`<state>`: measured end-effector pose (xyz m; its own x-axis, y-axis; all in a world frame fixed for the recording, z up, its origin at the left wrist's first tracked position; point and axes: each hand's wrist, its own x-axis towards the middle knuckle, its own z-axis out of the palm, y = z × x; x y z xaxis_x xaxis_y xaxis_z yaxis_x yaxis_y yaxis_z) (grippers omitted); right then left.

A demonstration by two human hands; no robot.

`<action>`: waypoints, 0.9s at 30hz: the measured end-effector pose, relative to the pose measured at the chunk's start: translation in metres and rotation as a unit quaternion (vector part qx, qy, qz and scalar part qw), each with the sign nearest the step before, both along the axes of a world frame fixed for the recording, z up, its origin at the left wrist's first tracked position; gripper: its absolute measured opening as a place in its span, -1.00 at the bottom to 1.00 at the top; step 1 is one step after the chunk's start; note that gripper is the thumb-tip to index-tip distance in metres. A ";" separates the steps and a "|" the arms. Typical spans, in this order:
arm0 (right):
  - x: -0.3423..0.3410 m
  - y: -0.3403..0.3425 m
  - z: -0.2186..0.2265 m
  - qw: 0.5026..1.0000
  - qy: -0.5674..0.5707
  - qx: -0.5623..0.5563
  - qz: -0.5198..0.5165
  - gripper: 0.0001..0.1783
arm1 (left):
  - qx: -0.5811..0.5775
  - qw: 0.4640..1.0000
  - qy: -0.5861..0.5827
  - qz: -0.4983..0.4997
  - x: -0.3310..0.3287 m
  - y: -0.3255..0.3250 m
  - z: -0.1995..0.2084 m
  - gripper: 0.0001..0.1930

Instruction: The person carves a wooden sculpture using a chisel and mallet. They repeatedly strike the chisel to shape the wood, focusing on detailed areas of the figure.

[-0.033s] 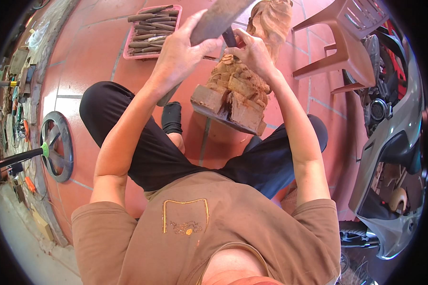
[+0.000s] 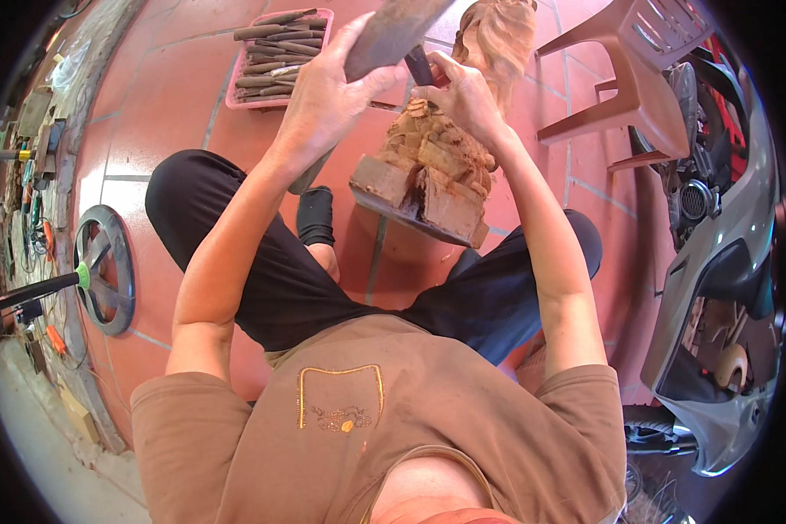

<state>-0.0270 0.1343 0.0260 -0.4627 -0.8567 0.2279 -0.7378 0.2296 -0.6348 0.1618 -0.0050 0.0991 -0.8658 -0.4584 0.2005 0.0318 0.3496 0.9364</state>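
Okay, so the left hand (image 2: 323, 109) is wrapped around a chunky grey-brown wooden bar (image 2: 397, 39), fingers on one side and thumb stretched along the other, so the grip is only as wide as the wood. The thick end runs up out of the top of the view, and a narrower end pokes out below, by the wrist. The palm side is hidden, so I can't tell how tightly each finger curls.

The right hand (image 2: 470, 96) is pinched around a slim dark tool (image 2: 418, 66), with index finger and thumb close together on it and the other fingers folded in behind. Its tip is too hard to make out. The bar's edge sits right by the tool's top end, but I can't tell from this angle if they touch.

Right under that hand is the carved wooden piece (image 2: 437, 166), between the person's spread legs, with its blocky, rough-cut base facing the body. More swirly carved wood (image 2: 495, 39) shows past the knuckles; the hand covers the bit between, so no idea if it's all one lump.

Off to the left, a pink basket (image 2: 231, 96) full of brown stick-like handles (image 2: 279, 57) sits on the red tiles (image 2: 227, 44).
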 end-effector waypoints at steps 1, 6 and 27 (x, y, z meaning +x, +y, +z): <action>0.000 -0.001 0.002 1.000 0.005 -0.002 0.004 -0.50 | -0.008 1.000 0.006 0.012 0.000 0.000 0.000 -0.29; -0.010 -0.004 -0.006 1.000 0.007 -0.019 0.012 -0.57 | -0.040 0.999 -0.005 0.022 0.011 0.004 -0.021 -0.39; -0.021 0.005 0.002 0.992 0.003 -0.074 -0.098 -0.55 | 0.153 0.985 0.020 0.070 0.029 0.007 -0.012 -0.33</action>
<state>-0.0476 0.1391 0.0280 -0.6152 -0.7074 0.3481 -0.6918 0.2726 -0.6686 0.1913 0.0023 0.0874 -0.7835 -0.6178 0.0668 0.0425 0.0540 0.9976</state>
